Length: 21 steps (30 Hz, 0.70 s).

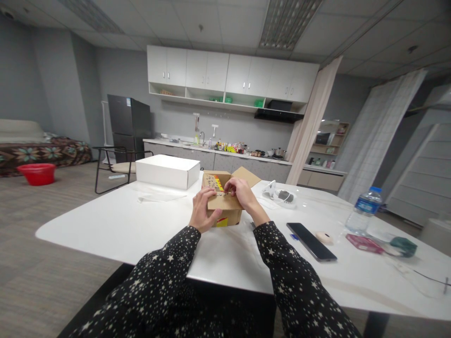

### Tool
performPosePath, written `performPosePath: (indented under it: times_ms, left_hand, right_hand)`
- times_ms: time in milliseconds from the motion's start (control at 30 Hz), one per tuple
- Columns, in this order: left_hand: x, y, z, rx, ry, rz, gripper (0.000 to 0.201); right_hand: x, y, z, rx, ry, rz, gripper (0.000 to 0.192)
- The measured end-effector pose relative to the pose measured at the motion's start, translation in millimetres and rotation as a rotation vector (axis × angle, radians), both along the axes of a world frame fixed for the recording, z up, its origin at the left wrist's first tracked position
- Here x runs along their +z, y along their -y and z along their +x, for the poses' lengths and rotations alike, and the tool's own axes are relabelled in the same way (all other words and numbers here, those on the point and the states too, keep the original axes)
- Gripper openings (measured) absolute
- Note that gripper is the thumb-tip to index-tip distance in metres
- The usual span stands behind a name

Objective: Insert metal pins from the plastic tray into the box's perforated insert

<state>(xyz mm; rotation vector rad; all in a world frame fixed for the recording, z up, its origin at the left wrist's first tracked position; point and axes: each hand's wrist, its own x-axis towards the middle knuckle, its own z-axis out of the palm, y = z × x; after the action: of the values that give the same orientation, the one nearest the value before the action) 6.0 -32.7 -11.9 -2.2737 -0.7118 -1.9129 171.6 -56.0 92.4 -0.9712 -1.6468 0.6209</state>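
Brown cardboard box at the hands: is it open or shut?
Open: one flap of the brown cardboard box spreads outward at the far right, and another juts toward the person, beside the left hand.

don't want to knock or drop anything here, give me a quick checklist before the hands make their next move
1. Cardboard box open: ok, a flap sticks out on its far right.
2. Left hand on the box: ok, it touches the box's left side.
3. Right hand grip: cannot tell, the fingers are bent together at the box, but anything between them is too small to make out.
4. Phone apart from the box: ok, it lies on the table to the right.
5. Water bottle upright and capped: ok, the blue cap is on.
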Motion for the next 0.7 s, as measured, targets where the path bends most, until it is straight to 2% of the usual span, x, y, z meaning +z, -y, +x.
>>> performPosePath:
  times_ms: [133, 333, 700]
  left_hand:
    - [0.3, -0.1, 2.0, 0.032, -0.001, 0.003, 0.053]
    - [-0.8, -2.2, 4.8, 0.037, 0.041, 0.029, 0.050]
    - [-0.1, -1.3, 5.1, 0.055, 0.031, 0.043, 0.047]
  right_hand:
    - [-0.8, 0.0, -0.3, 0.004, 0.021, 0.019, 0.035]
    - [-1.4, 0.6, -0.9, 0.005, 0.065, 0.059, 0.036]
    - [-3.8, -3.0, -3.4, -0.036, -0.002, 0.018, 0.023]
